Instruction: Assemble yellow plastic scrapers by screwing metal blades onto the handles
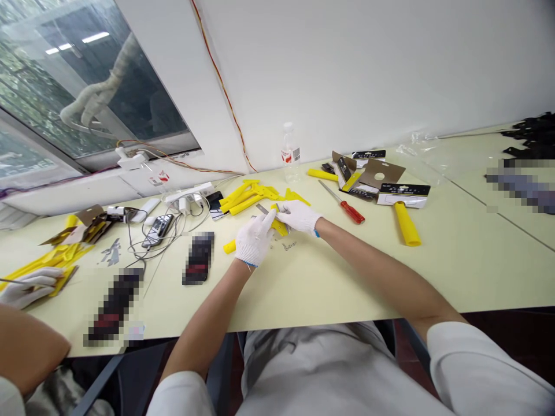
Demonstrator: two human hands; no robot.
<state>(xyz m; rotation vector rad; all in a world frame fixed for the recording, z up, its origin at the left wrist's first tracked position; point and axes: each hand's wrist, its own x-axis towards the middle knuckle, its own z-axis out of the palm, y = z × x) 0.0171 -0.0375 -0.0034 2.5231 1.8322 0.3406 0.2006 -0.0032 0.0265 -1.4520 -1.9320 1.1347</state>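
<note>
**Yellow plastic piece (280, 226) sat between gloved fingertips (271, 216)**

The person's left hand (255, 238) and right hand (298, 216), both in white knit gloves, met near the middle of the worktop (329, 283). The fingers of each hand lay pressed together, not spread, with the left pointing up and to the right and the right pointing left. The yellow piece lay between the two sets of fingertips and partly under them; whether they pinched it, I could not tell. A steel blade (262, 209) sat just beside the left fingertips. A yellow bar end (229, 247) stuck out beyond the left hand.

Toward the far edge lay a heap of yellow plastic parts (251, 196). Right of the hands were a red-handled screwdriver (352, 212), a yellow handle (406, 224) and black-and-kraft card packaging (381, 174). At the left end, a co-worker's gloved hand (30, 287) rested on more yellow parts (52, 263).
</note>
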